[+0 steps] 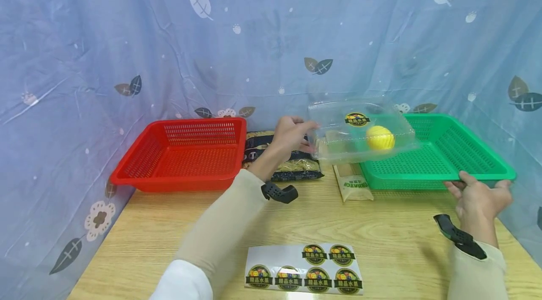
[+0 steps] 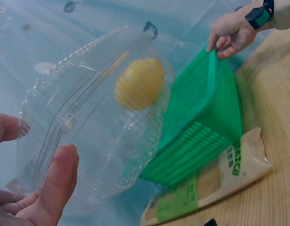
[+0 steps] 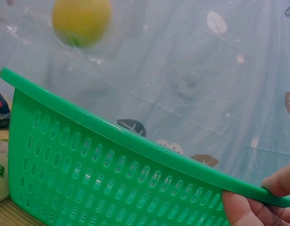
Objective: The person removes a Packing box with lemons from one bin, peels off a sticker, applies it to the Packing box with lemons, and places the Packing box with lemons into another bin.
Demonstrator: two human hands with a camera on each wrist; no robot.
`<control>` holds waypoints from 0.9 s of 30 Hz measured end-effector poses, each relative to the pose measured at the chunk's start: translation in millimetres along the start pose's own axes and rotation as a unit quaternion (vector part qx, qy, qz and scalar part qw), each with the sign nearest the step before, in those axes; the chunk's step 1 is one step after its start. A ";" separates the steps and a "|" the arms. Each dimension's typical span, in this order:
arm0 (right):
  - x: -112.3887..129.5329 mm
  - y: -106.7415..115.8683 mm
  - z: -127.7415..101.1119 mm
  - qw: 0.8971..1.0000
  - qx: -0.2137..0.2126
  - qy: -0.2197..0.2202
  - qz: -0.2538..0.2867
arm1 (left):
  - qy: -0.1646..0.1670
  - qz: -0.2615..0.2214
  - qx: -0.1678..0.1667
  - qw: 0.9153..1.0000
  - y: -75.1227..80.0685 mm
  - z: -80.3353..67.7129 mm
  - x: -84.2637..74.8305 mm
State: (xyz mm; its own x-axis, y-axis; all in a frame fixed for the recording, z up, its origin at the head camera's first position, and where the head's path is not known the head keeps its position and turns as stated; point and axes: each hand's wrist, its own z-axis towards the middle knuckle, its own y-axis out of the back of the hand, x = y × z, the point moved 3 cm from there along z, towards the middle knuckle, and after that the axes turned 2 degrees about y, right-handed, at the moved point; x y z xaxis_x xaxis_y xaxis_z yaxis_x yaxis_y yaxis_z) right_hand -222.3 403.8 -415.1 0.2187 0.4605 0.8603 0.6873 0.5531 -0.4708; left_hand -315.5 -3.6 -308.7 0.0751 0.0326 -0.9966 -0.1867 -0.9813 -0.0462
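On the far left we see a red basket (image 1: 182, 156) resting on the table (image 1: 394, 239), with a dark packet (image 1: 292, 166) beside it and a sticker sheet (image 1: 302, 268) nearer to us.

Our left hand (image 1: 292, 133) pinches the left end of the clear box (image 1: 360, 133), thumb below and fingers (image 2: 6, 128) at the rim, so the box hangs in the air over the near-left corner of the green basket (image 1: 440, 154). Gripping one end likely keeps the lid shut and the yellow ball (image 1: 380, 138) inside; the ball sits toward the right, away from the hand. The box's long axis runs left to right, roughly level, its stickered lid facing up and its free end pointing at the green basket.

A paper sachet (image 1: 354, 186) lies flat under the box, touching the basket's left wall.

Our right hand (image 1: 480, 199) curls over the basket's near rim at its right corner, fingers (image 3: 244, 209) clamped on the edge, apparently steadying or tipping it.
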 end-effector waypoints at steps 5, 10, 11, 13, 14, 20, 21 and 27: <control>-0.9 -2.6 -0.5 1.000 0.003 0.006 -0.004 | 0.016 -0.003 -0.005 1.000 -16.4 12.9 2.9; -1.1 -3.8 -2.5 1.000 -0.002 0.004 -0.001 | 0.022 -0.011 0.001 1.000 -38.4 22.5 8.6; -1.2 -3.7 -2.6 1.000 -0.006 0.004 0.000 | 0.023 -0.011 0.000 1.000 -43.3 24.3 10.0; -1.9 -3.5 -2.2 1.000 -0.012 0.001 0.001 | 0.023 -0.009 0.002 1.000 -51.8 27.8 12.6; -2.0 -2.9 -1.7 1.000 -0.015 0.000 0.000 | 0.022 -0.009 0.002 1.000 -56.3 29.6 13.5; -3.0 -2.2 1.3 1.000 -0.027 -0.002 0.005 | 0.033 0.003 -0.007 0.999 -78.8 37.4 16.0; -2.8 -1.9 1.5 1.000 -0.026 -0.006 0.008 | 0.037 0.002 -0.009 0.999 -82.7 38.1 17.0; 1.4 -1.8 2.1 0.999 -0.012 -0.027 0.030 | 0.051 -0.009 -0.017 0.999 -105.1 39.7 25.2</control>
State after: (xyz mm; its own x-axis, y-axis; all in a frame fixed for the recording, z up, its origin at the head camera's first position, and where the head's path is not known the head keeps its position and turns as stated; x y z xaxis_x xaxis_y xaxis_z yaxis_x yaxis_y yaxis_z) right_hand -224.6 404.9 -413.5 0.2223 0.5288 0.8192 0.6911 0.5072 -0.5149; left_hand -332.8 107.9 -331.7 0.1780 0.0327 -0.9835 -0.1516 -0.9866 -0.0602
